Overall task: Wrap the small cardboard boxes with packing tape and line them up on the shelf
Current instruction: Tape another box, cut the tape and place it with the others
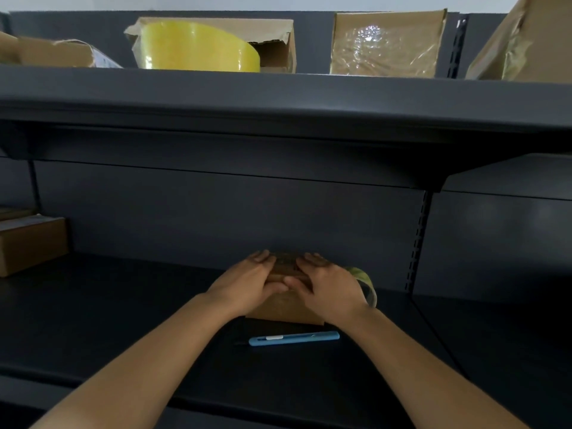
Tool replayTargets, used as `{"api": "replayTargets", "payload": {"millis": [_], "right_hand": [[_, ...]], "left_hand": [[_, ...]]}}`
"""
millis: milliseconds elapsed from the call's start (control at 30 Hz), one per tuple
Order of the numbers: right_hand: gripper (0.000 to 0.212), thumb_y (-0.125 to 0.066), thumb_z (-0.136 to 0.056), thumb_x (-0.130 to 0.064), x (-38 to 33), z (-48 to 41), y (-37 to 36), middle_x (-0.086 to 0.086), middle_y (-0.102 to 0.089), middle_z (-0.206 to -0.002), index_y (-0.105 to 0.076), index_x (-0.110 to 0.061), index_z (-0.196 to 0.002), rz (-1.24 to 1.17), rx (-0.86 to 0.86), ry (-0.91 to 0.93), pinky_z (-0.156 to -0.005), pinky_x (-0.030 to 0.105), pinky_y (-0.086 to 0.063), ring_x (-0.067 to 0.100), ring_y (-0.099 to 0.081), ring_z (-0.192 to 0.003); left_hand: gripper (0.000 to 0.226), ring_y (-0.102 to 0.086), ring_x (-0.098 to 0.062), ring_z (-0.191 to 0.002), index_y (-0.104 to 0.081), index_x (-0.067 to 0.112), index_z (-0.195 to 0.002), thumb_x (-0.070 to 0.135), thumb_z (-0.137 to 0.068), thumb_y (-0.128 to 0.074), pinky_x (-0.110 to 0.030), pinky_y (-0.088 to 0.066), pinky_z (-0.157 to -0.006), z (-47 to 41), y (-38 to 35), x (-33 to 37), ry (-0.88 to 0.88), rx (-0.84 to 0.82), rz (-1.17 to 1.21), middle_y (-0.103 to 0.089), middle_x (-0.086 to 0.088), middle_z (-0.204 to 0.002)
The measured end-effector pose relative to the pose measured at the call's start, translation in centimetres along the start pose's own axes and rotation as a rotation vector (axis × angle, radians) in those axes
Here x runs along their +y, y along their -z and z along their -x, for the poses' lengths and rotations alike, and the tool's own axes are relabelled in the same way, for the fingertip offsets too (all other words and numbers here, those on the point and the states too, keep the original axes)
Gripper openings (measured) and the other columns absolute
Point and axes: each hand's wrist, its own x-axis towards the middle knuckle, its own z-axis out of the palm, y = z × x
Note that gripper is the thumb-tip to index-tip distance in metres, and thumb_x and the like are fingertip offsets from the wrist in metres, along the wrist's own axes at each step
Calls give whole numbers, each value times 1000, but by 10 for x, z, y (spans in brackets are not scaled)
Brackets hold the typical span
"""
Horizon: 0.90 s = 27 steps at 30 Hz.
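A small cardboard box (286,308) stands on the dark lower shelf (123,305). Both hands lie on top of it. My left hand (247,281) covers its left half and my right hand (328,284) its right half, fingers stretched flat over the top, thumbs meeting at the near edge. A roll of clear packing tape (365,281) shows just behind my right hand, mostly hidden. A blue utility knife (294,338) lies on the shelf in front of the box.
Brown boxes (31,243) sit at the lower shelf's left end. On the upper shelf (278,94) stand an open carton holding a large yellow tape roll (198,48), a taped box (387,44) and other boxes (520,44) at both ends.
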Motion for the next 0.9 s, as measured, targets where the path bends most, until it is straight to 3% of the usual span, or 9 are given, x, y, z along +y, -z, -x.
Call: {"api": "replayTargets", "payload": {"millis": [167, 333, 400, 467, 533, 633, 767, 900], "right_hand": [[65, -39, -92, -63, 3, 4, 1, 4, -38, -152, -44, -23, -143, -25, 56, -40, -109, 30, -35, 18, -38, -138], [73, -41, -89, -66, 9, 4, 6, 1, -42, -149, -30, -27, -149, -111, -10, -59, -107, 30, -37, 18, -42, -135], [79, -46, -86, -66, 14, 5, 11, 2, -50, -142, -21, -29, -151, -204, -12, -86, -103, 34, -43, 21, -48, -128], [86, -51, -78, -61, 20, 7, 15, 4, -53, -137, -20, -30, -151, -277, 27, -86, -108, 39, -38, 24, -47, -128], [84, -57, -75, -47, 26, 8, 19, 3, -55, -135, -25, -27, -150, -339, 57, -81, -111, 37, -33, 23, -47, -126], [73, -64, -80, -25, 36, 11, 21, 0, -50, -139, -33, -26, -147, -430, 103, -156, -106, 31, -36, 19, -44, -130], [73, -65, -79, -24, 52, 17, 12, 1, -48, -137, -36, -21, -145, -377, 93, -233, -104, 31, -38, 20, -41, -130], [68, -61, -83, -20, 64, 19, 5, 4, -46, -135, -34, -20, -146, -368, 33, -308, -103, 33, -41, 22, -44, -127]], "left_hand": [[72, -20, -25, -144, -5, 23, -153, 57, -95, -32, -33, -23, -114, 4, 0, 4, 62, -45, -3, 2, -10, -160], [77, -24, -25, -142, -12, 23, -152, 64, -91, -33, -38, -26, -114, 2, 11, 7, 83, -100, -78, -10, -9, -160], [88, -17, -24, -144, -15, 21, -152, 76, -84, -29, -49, -18, -116, -1, 15, 13, 113, -103, -188, -16, -7, -159], [103, -6, -23, -147, -11, 15, -152, 83, -77, -28, -55, -6, -116, -8, 17, 23, 117, -110, -269, -9, -8, -160], [110, -1, -22, -147, -7, 12, -152, 84, -74, -35, -55, -3, -117, -19, 18, 35, 52, -113, -248, -3, -8, -161], [107, 3, -19, -147, -4, 15, -153, 75, -77, -49, -51, -2, -118, -37, 20, 49, -60, -150, -156, 3, -3, -161], [111, -1, -20, -147, 1, 23, -152, 70, -73, -60, -51, -8, -118, -61, 15, 52, -39, -242, -69, 4, 1, -161], [115, -5, -23, -147, 1, 24, -152, 57, -71, -73, -40, -15, -119, -65, 13, 49, 6, -321, 99, 2, -2, -161]]}}
